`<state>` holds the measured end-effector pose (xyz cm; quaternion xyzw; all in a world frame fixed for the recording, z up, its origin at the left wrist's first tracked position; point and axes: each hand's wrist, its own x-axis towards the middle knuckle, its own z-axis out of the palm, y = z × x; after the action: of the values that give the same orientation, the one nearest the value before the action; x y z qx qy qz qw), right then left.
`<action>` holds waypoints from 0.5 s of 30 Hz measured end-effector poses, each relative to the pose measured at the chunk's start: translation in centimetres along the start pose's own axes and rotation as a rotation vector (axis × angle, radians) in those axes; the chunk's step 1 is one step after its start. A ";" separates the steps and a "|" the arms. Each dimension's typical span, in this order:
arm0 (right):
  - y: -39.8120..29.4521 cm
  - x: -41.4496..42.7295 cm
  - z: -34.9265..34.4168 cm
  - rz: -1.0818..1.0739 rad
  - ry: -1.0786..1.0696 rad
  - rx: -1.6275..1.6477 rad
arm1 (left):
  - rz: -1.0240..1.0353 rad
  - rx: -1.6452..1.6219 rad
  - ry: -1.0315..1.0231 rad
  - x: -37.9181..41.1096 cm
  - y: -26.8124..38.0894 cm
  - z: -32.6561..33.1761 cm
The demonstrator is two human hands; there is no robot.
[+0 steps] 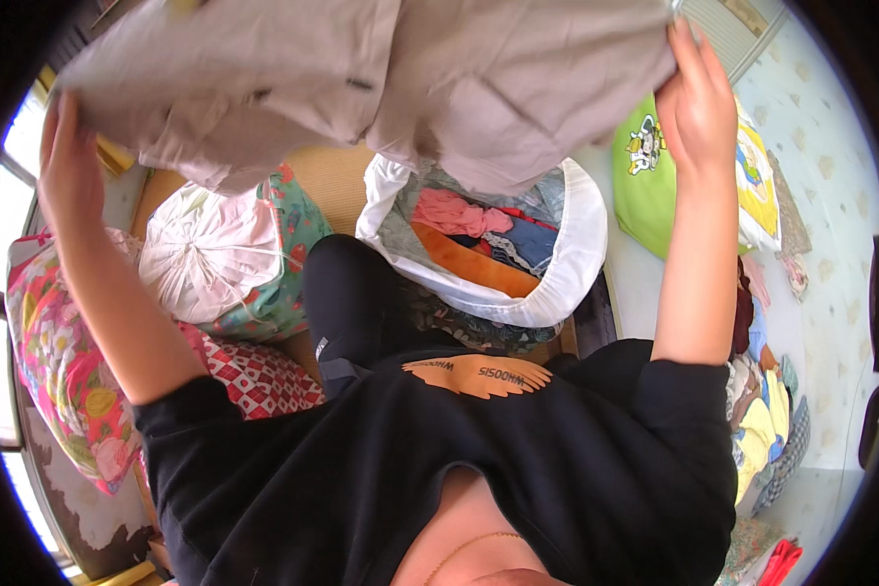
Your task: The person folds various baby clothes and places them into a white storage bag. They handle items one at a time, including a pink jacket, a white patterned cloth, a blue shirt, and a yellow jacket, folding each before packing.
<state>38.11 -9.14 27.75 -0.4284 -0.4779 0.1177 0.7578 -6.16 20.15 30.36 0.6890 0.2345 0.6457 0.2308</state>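
A grey-beige cloth garment [286, 73] is stretched wide across the top of the view, its upper part cut off by the frame. Seams and small dark marks show on it; which kind of garment it is I cannot tell. My left hand [71, 165] grips its left end, slightly blurred. At the other end, my right hand [696, 113] pinches the edge between thumb and fingers. Below the hanging cloth stands a laundry-style fabric bag [582, 242] with a white rim. Inside it lie a pink cloth [454, 216], an orange cloth [476, 260] and a blue cloth [531, 245].
To the left sit a drawstring bag [216, 249] with a white top, a floral bundle [80, 351] and a red checked bundle [256, 377]. A green bag [641, 198] stands at right, with piled clothes [758, 417] along the wall. My bent knee [348, 293] is beside the open bag.
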 end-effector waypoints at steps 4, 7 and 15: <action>-0.7 -10.0 -1.1 0.184 -0.583 0.041 | -0.102 -0.193 -0.309 -10.6 1.5 -11.0; -0.5 -14.5 -0.4 0.337 -1.164 0.009 | -0.216 -0.364 -0.716 -18.4 3.2 -15.0; 4.7 -21.5 -3.5 0.595 -0.477 -0.119 | -0.524 -0.005 -0.642 -23.3 -1.7 -22.2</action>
<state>31.02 -20.80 10.20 -0.5520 -0.5017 0.4008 0.5320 -29.62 7.30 12.43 0.7717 0.3166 0.3181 0.4506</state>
